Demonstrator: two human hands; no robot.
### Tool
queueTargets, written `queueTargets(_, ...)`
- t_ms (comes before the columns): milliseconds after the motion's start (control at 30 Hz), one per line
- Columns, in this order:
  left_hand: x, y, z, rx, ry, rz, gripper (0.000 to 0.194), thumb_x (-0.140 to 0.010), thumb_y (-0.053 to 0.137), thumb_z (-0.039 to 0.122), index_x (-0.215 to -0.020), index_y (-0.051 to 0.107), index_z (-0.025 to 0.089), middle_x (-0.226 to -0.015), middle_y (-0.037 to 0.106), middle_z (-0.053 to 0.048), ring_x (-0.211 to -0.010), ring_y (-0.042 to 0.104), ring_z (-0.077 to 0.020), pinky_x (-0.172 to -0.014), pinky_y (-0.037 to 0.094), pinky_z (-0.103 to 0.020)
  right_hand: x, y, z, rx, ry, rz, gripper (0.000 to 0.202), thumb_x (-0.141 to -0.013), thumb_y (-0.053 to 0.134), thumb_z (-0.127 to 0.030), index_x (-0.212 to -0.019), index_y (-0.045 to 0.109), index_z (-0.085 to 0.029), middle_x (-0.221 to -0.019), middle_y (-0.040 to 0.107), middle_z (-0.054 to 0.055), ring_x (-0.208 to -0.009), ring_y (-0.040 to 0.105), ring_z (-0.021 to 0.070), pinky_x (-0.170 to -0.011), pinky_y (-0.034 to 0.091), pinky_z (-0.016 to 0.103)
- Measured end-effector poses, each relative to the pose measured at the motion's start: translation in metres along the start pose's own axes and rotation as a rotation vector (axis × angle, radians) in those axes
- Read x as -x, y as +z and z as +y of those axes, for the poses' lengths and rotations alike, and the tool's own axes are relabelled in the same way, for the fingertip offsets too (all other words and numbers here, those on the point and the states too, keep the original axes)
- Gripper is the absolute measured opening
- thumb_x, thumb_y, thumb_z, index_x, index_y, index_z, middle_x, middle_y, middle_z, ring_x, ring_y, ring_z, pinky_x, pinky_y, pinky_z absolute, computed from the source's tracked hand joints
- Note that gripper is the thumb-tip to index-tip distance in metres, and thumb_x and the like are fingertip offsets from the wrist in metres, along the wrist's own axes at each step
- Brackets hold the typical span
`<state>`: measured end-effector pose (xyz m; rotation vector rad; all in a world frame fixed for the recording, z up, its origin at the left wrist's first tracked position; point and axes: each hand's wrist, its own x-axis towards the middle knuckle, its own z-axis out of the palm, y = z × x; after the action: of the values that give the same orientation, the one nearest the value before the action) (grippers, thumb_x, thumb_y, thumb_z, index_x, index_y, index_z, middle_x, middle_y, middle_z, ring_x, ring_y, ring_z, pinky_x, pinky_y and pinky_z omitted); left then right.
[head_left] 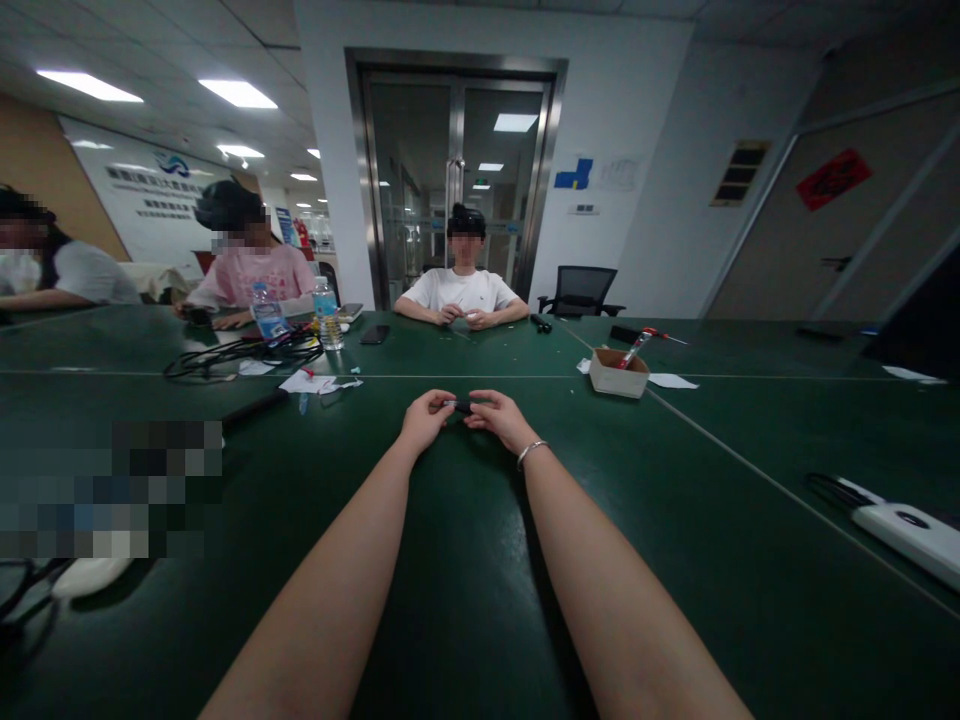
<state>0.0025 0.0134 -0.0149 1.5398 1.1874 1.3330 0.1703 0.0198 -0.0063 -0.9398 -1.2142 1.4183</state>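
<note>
Both of my arms reach forward over the green table (465, 560). Between my hands is a small, slim dark object (462, 407) with a lighter silvery end on the left; its kind is too small to make out. My left hand (426, 420) pinches the lighter end with thumb and fingertips. At the dark end, the bent fingers and thumb of my right hand (501, 420) close on it. A silver bangle (531, 453) circles my right wrist. My fingers partly hide the object, which is held level just above the tabletop.
A small box (619, 374) with tools stands to the right, beside white paper (673, 381). Bottles (327, 314), black cables (225, 358) and scraps lie to the left. A white device (911, 530) sits far right. A person (465, 290) sits opposite; others sit at the left.
</note>
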Motion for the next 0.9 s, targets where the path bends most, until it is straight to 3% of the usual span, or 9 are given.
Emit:
queueTargets(267, -0.0012, -0.0008, -0.0001, -0.01, -0.041, 0.007, 0.024, -0.07, 0.066, 0.027, -0.092, 0.068, 0.017, -0.082, 0.065, -0.006, -0.073, 0.059, -0.0147, -0.06, 0.048, -0.025, 0.0019, 0.0004, -0.0021, -0.021, 0.009, 0.0, 0.018, -0.078, 0.058, 0.0, -0.093, 0.06, -0.011, -0.073, 0.069, 0.005, -0.057, 0.068, 0.011, -0.059, 0.058, 0.021)
queueTargets(900, -0.0078, -0.0015, -0.0086, -0.099, -0.095, -0.016, 0.029, -0.073, 0.061, 0.042, -0.075, 0.067, 0.013, -0.066, 0.064, -0.005, -0.057, 0.055, -0.0126, -0.057, 0.043, -0.026, 0.0018, -0.0015, 0.0017, 0.005, -0.037, -0.059, 0.024, -0.073, 0.063, 0.002, -0.092, 0.062, -0.013, -0.072, 0.068, 0.003, -0.061, 0.068, 0.0115, -0.062, 0.058, 0.021)
